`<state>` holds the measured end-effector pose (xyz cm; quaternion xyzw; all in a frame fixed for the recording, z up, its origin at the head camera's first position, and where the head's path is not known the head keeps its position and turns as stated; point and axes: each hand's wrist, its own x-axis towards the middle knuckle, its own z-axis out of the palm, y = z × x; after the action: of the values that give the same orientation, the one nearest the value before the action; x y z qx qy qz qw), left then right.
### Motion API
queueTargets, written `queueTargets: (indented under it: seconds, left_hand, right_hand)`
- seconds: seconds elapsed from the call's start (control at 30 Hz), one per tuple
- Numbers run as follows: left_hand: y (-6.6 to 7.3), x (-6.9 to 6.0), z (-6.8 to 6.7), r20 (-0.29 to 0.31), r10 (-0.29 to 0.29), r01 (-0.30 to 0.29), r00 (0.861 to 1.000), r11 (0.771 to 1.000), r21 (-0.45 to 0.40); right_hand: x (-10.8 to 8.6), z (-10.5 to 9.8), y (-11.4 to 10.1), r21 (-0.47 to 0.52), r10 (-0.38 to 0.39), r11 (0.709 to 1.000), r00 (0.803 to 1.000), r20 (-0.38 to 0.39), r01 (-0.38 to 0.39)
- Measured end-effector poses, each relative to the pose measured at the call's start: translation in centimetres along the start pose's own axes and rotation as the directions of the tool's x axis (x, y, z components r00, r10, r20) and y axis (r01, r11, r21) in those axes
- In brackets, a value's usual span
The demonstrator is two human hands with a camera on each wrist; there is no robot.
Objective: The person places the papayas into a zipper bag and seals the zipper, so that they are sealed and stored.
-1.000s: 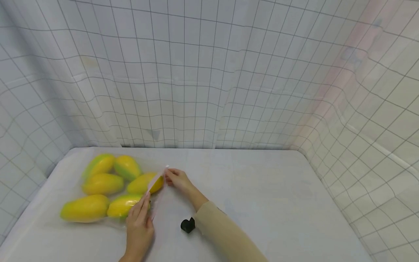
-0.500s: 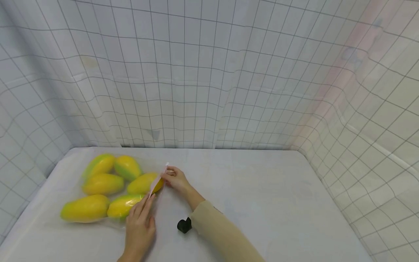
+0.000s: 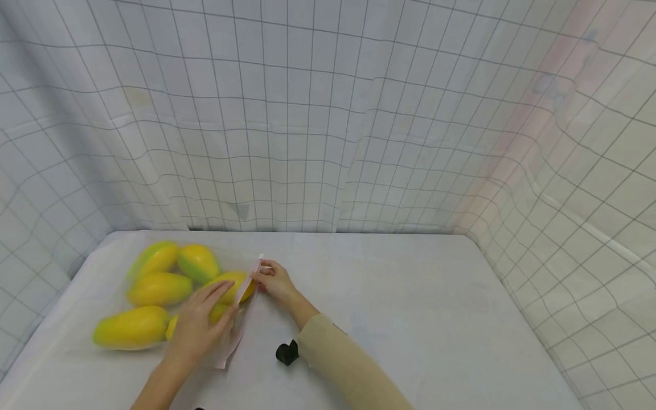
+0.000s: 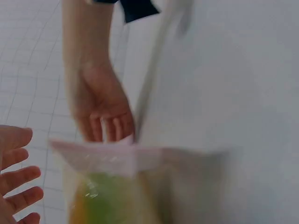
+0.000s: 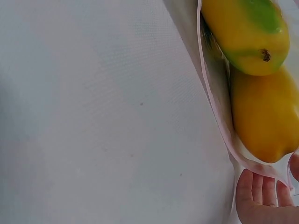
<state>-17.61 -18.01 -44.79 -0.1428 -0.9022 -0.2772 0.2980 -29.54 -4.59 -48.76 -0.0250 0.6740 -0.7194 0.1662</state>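
Observation:
A clear plastic bag (image 3: 222, 361) with a pink-edged mouth lies at the left of the table. Inside are several yellow-green mangoes (image 3: 132, 328); in the right wrist view, two mangoes (image 5: 261, 114) show through the parted mouth. My right hand (image 3: 277, 283) pinches the far end of the bag's rim between thumb and fingers. Over the near part of the bag is my left hand (image 3: 197, 324), its fingers extended and partly covering a mango. The left wrist view has those left fingers (image 4: 21, 179) spread apart from the rim; whether the hand touches the bag is unclear.
A small black object (image 3: 287, 352) sits beside my right sleeve (image 3: 348, 361). The white-covered table (image 3: 410, 307) extends to the right. Grid-patterned white curtains (image 3: 328, 142) enclose its back and sides.
My left hand has come off the bag's rim and moved left and up over the mangoes. The near end of the pink rim is uncovered. My right hand shifted slightly, then stayed at the far end.

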Motion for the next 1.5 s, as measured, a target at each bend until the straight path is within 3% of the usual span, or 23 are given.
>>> queueTargets:
  seconds: [0.03, 0.1, 0.17, 0.27, 0.33, 0.5, 0.67, 0.77, 0.87, 1.13, 1.37, 1.5]
  left_hand:
    - [-0.5, 0.8, -0.5, 0.05, 0.002, -0.003, 0.999, 1.0, 0.016]
    - [-1.3, 2.6, -1.3, 0.179, -0.026, 0.017, 0.983, 0.998, 0.054]
    - [-2.3, 4.5, -1.8, 0.293, -0.053, 0.026, 0.955, 0.995, 0.098]
    - [-3.6, 7.2, -1.8, 0.407, -0.074, 0.013, 0.91, 0.988, 0.151]
    - [-4.4, 8.7, -1.4, 0.456, -0.071, -0.011, 0.887, 0.985, 0.173]
    - [-5.6, 11.5, 0.3, 0.58, -0.049, -0.074, 0.813, 0.98, 0.187]
    - [-6.5, 12.6, 2.0, 0.658, -0.052, -0.076, 0.751, 0.984, 0.164]
    - [-6.8, 12.7, 2.6, 0.68, -0.061, -0.036, 0.731, 0.991, 0.127]
    - [-7.1, 12.7, 3.1, 0.686, -0.06, 0.001, 0.725, 0.996, 0.086]
    - [-7.5, 12.7, 4.8, 0.676, -0.036, 0.033, 0.736, 0.999, 0.017]
    - [-7.9, 12.4, 5.6, 0.64, -0.028, 0.029, 0.767, 1.0, 0.009]
    - [-7.7, 12.5, 5.7, 0.629, -0.004, 0.023, 0.777, 0.999, -0.022]
  right_hand:
    - [0.0, 0.0, 0.0, 0.003, 0.002, 1.0, 1.0, -0.001, -0.002]
    - [0.1, 0.0, 0.0, 0.01, 0.003, 1.0, 1.0, -0.001, -0.003]
    - [0.2, -0.1, 0.1, 0.021, 0.003, 1.0, 1.0, -0.002, -0.003]
    - [0.2, -0.1, 0.1, 0.028, 0.004, 1.0, 1.0, 0.0, -0.004]
    - [0.2, -0.1, 0.1, 0.033, 0.009, 0.999, 1.0, 0.002, -0.009]
    - [0.2, 0.0, 0.1, 0.021, -0.01, 1.0, 1.0, 0.007, 0.01]
    - [0.2, 0.2, 0.0, 0.005, -0.022, 1.0, 1.0, 0.008, 0.022]
    - [0.1, 0.3, 0.0, -0.03, -0.031, 0.999, 0.999, 0.009, 0.031]
    - [0.0, 0.4, 0.0, -0.066, -0.044, 0.997, 0.999, 0.003, 0.044]
    - [0.1, 0.3, 0.1, -0.088, -0.079, 0.993, 0.997, -0.01, 0.078]
    - [0.3, 0.2, 0.3, -0.114, -0.087, 0.99, 0.996, -0.013, 0.084]
    - [0.4, 0.0, 0.0, -0.221, -0.143, 0.967, 0.989, -0.039, 0.131]
